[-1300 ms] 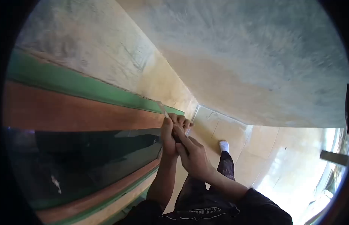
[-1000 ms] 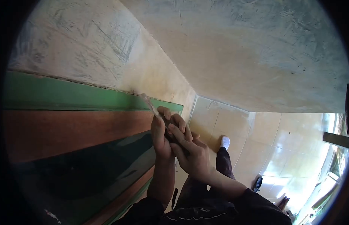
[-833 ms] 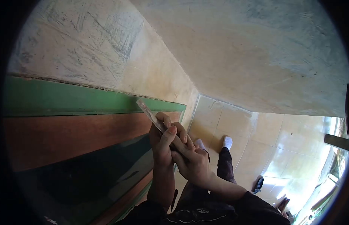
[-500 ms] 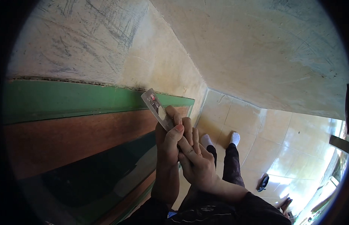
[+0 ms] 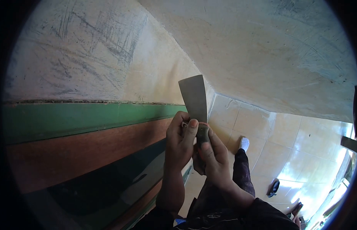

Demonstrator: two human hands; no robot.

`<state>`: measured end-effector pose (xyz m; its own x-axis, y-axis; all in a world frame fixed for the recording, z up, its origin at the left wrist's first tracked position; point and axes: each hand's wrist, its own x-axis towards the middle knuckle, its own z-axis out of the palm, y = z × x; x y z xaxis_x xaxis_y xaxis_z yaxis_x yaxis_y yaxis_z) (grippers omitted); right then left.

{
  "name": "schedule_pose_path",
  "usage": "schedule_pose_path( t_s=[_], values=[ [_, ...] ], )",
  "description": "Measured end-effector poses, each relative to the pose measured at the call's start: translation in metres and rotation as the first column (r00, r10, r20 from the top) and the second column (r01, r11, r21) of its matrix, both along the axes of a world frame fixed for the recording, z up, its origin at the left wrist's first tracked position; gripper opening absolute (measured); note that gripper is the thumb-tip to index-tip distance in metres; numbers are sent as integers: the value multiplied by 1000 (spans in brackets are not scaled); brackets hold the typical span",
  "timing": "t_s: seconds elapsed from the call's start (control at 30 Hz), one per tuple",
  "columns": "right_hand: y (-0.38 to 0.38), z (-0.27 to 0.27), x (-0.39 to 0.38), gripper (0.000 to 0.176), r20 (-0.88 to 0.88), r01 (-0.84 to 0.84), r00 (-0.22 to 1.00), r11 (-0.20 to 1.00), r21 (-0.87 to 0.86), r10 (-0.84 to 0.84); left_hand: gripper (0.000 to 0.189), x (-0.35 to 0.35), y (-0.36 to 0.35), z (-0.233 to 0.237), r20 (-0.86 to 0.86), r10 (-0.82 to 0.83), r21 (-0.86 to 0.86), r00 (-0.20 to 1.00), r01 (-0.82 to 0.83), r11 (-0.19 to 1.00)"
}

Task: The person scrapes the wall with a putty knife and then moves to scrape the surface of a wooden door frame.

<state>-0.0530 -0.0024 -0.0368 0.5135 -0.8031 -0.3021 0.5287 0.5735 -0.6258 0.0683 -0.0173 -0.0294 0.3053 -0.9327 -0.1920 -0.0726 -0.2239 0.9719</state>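
A scraper with a wide, flat metal blade points up and away from me, in front of the wall corner. My right hand is wrapped round its dark handle, with the thumb lying along it. Close beside it, my left hand pinches at the base of the blade, its thumb and fingers closed near the top of the handle. Part of the handle is hidden by my fingers.
A green frame strip and a brown wooden board run along the left, below a scuffed wall. Another wall meets it. On the tiled floor are a white-socked foot and a dark shoe.
The scraper has turned so its blade's flat face shows upright, further right. My hands, overlapped before, now sit side by side on it. One socked foot is no longer visible.
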Motion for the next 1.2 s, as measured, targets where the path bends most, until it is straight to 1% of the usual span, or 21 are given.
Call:
schedule_pose_path(
  t_s=[0.03,0.1,0.2,0.33,0.43,0.47,0.5,0.57,0.6,0.67,0.7,0.77,0.8,0.83,0.9,0.97,1.07,1.1,1.13,1.17,1.2],
  values=[
    [0,-2,4,47,-70,22,997,1000,-14,-23,23,1,-2,-3,1,-5,-3,1000,5,1000],
    [-1,-14,6,47,-75,15,997,1000,-20,-17,26,2,-4,-8,-175,53,110,983,-34,993],
    [-3,-18,2,47,-104,-25,994,1000,6,25,27,0,-8,-7,-193,69,225,979,-24,974],
    [9,-23,2,48,-129,5,992,1000,5,-5,23,-2,-12,-23,-184,-56,145,981,84,986],
    [3,-12,0,50,-82,39,996,998,42,-35,21,-4,-22,-20,-265,-123,32,956,136,990],
    [-1,-9,2,50,-82,34,996,999,35,-32,21,-3,-27,-16,-367,-128,10,921,142,990],
    [-7,-5,5,52,-147,41,988,996,-75,-52,22,-2,-31,-11,-464,-135,-13,875,145,989],
    [-14,3,9,56,-349,25,928,958,-285,-128,21,-3,-37,5,-470,-94,-67,877,70,995],
    [-17,6,10,56,-343,25,931,959,-282,-125,21,-3,-37,14,-481,-50,-111,875,-5,994],
    [-22,9,14,55,-400,2,806,678,-735,-436,23,-6,-30,24,-394,-4,-154,919,-61,986],
    [-18,21,9,52,-474,-68,806,740,-669,-354,26,-6,-21,26,-409,-25,-231,912,-77,970],
    [-6,26,6,51,-475,-129,823,711,-691,-312,34,-7,-8,37,-371,-46,-329,928,-85,940],
    [1,26,7,51,-485,-187,829,678,-711,-280,34,-5,1,38,-362,-41,-316,931,-81,945],
    [8,22,13,48,-420,-114,844,653,-749,-334,33,-2,9,36,-442,-32,-295,896,-112,949],
    [15,23,16,47,-440,-157,849,657,-737,-291,32,6,18,34,-556,-26,-252,831,-138,958],
    [19,26,16,46,-517,-268,838,693,-669,-175,30,8,17,33,-543,-19,-264,840,-149,953],
    [24,22,16,45,-576,-311,803,719,-622,-151,24,0,10,39,-453,12,-281,891,-155,947],
    [23,23,18,45,-578,-313,802,719,-621,-149,21,-1,9,40,-370,36,-283,928,-149,948],
    [23,25,20,42,-541,-243,801,688,-684,-255,21,2,9,41,-373,36,-282,927,-150,948],
    [21,26,22,40,-496,-173,791,646,-743,-359,21,7,10,42,-532,-63,-278,844,-104,955],
    [19,28,22,40,-497,-174,789,645,-744,-360,22,10,10,43,-671,-154,-282,725,-57,958]
  ],
)
